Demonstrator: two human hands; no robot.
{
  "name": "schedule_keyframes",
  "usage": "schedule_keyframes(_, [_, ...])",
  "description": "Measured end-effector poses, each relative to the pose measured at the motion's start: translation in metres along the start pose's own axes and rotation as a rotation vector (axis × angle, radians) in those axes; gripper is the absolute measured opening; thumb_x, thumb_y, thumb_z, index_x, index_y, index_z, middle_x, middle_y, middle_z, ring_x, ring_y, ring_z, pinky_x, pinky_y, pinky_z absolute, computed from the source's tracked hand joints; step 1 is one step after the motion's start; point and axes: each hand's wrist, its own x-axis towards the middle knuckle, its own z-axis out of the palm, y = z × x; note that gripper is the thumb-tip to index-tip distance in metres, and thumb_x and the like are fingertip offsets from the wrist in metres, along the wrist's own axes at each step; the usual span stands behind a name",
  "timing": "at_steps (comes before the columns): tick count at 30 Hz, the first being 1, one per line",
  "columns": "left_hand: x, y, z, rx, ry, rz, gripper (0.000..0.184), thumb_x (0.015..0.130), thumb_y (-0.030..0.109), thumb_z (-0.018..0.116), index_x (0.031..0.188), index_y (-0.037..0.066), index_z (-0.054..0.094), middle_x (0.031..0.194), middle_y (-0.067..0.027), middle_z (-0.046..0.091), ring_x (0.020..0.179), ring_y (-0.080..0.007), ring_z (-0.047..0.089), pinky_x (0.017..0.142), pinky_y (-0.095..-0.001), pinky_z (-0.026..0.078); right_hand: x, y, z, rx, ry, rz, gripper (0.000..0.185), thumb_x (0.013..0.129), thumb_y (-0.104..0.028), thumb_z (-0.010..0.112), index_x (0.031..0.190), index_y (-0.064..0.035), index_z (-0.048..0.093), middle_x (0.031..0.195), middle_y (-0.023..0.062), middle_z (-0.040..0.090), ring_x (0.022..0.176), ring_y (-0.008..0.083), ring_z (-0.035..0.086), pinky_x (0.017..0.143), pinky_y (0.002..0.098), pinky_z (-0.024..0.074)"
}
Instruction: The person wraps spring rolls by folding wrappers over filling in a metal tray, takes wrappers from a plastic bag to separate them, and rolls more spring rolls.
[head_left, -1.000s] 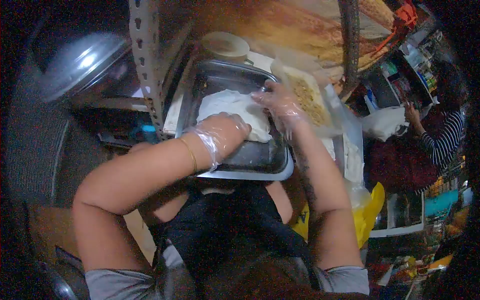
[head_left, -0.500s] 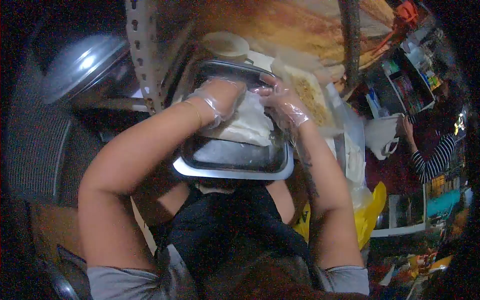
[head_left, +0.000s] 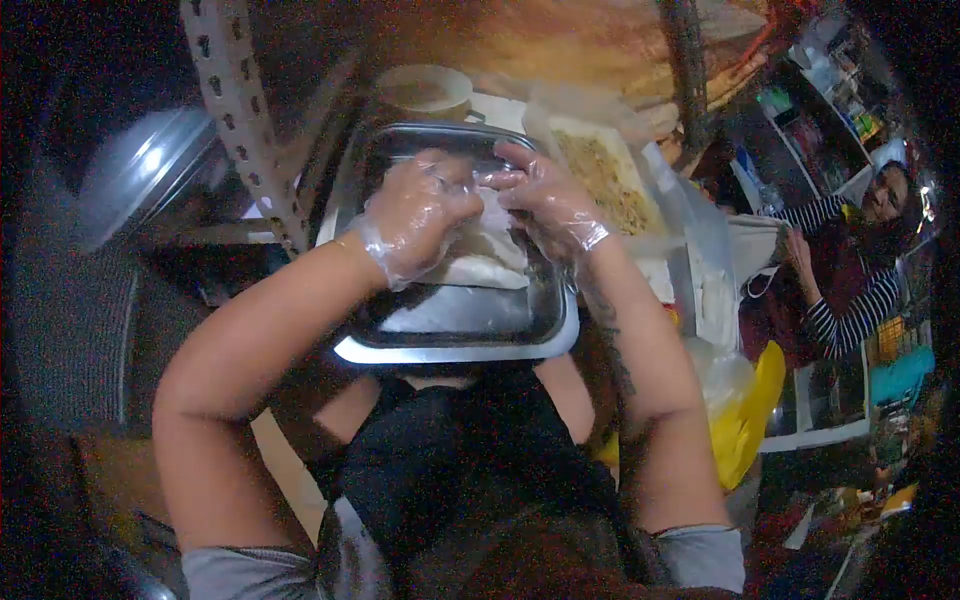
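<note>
A stack of soft, thin white sheets (head_left: pixel 482 268) lies in a shiny rectangular metal tray (head_left: pixel 455 353) in front of me. My left hand (head_left: pixel 420 215), in a clear plastic glove, is above the stack with its fingers curled, pinching at a white sheet's edge. My right hand (head_left: pixel 552 205), gloved the same way, faces it, thumb and fingers bent together on the sheet; one finger sticks out. The fingertips of both hands nearly meet, and the exact grip is partly hidden.
Beyond my right hand is a container of crumbly yellowish food (head_left: pixel 605 175). A round pale bowl (head_left: pixel 425 90) stands behind the tray, a metal lid (head_left: pixel 150 170) to the left. A yellow bag (head_left: pixel 745 420) hangs at right. Another person in striped sleeves (head_left: pixel 855 315) holds a white bag (head_left: pixel 757 245).
My left hand has risen off the stack and turned, fingers now nearer my right hand. The view has shifted slightly. The other person has come further into view.
</note>
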Motion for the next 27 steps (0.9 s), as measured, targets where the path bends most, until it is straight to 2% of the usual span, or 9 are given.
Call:
schedule_keyframes(2, [-0.003,0.009,-0.015,0.019,-0.036,0.003,0.021,0.07,0.013,0.062,0.091,0.014,0.066,0.095,-0.0134,0.06,0.099,-0.0361,0.057,0.08,-0.0468,0.047,0.004,0.004,-0.006,-0.071,0.057,0.013,0.077,0.075,0.003,0.064,0.144,-0.002,0.032,0.112,0.0114,0.064,0.077,0.0121,0.06,0.063,0.0257,0.0498])
schedule_keyframes(5, [-0.018,0.016,-0.028,0.046,-0.087,0.013,0.02,0.072,0.014,0.061,0.092,0.012,0.063,0.09,-0.0127,0.062,0.092,-0.0344,0.059,0.078,-0.0453,0.047,0.001,-0.001,-0.004,-0.036,0.068,0.004,0.079,0.074,0.005,0.066,0.145,-0.0012,0.031,0.114,0.0134,0.064,0.078,0.0124,0.061,0.063,0.0258,0.0497])
schedule_keyframes(8, [-0.034,0.02,-0.033,0.086,-0.266,-0.008,0.017,0.073,0.014,0.059,0.09,0.011,0.06,0.083,-0.0105,0.063,0.086,-0.0321,0.061,0.077,-0.0438,0.047,0.002,0.002,-0.003,0.023,0.079,-0.059,0.08,0.073,0.005,0.068,0.144,0.0002,0.031,0.113,0.014,0.064,0.077,0.013,0.061,0.064,0.0259,0.0501])
schedule_keyframes(14, [-0.034,0.035,-0.042,0.098,-0.4,-0.018,0.011,0.076,0.015,0.056,0.086,0.011,0.06,0.08,-0.0098,0.064,0.082,-0.0297,0.063,0.076,-0.0434,0.047,0.01,0.005,-0.003,-0.17,0.155,-0.163,0.08,0.075,0.004,0.07,0.145,0.0002,0.03,0.113,0.0138,0.062,0.081,0.0144,0.061,0.069,0.027,0.0517])
schedule_keyframes(17, [-0.033,0.038,-0.045,0.033,-0.431,-0.02,0.012,0.075,0.015,0.057,0.085,0.011,0.061,0.079,-0.0103,0.064,0.081,-0.0299,0.064,0.075,-0.0428,0.048,-0.003,-0.005,0.004,-0.095,-0.043,-0.209,0.078,0.078,0.001,0.07,0.145,-0.0021,0.03,0.115,0.0153,0.062,0.084,0.0159,0.062,0.072,0.0284,0.0523])
schedule_keyframes(20, [-0.039,0.04,-0.043,0.095,-0.456,0.001,0.011,0.075,0.015,0.057,0.085,0.012,0.061,0.079,-0.0097,0.064,0.081,-0.0283,0.065,0.074,-0.0423,0.048,-0.02,0.017,0.011,-0.246,-0.19,-0.426,0.073,0.082,-0.003,0.069,0.145,-0.0046,0.032,0.119,0.0168,0.06,0.087,0.0152,0.063,0.076,0.0299,0.0529])
schedule_keyframes(23, [-0.046,0.05,-0.049,0.154,-0.472,0.029,0.011,0.074,0.015,0.058,0.084,0.012,0.061,0.082,-0.009,0.065,0.082,-0.0264,0.065,0.075,-0.0425,0.048,-0.056,0.022,0.032,-0.71,-0.114,-0.563,0.069,0.085,-0.003,0.066,0.145,-0.0061,0.034,0.124,0.0165,0.059,0.091,0.0158,0.064,0.078,0.0304,0.0532])
schedule_keyframes(27, [-0.054,0.056,-0.045,0.165,-0.307,0.063,0.012,0.073,0.017,0.059,0.083,0.01,0.061,0.085,-0.0087,0.066,0.083,-0.0251,0.065,0.077,-0.0423,0.048,-0.078,0.027,0.041,-0.75,-0.139,-0.602,0.065,0.085,0.0,0.063,0.144,-0.0076,0.037,0.125,0.0153,0.059,0.096,0.0176,0.066,0.078,0.0313,0.0535])
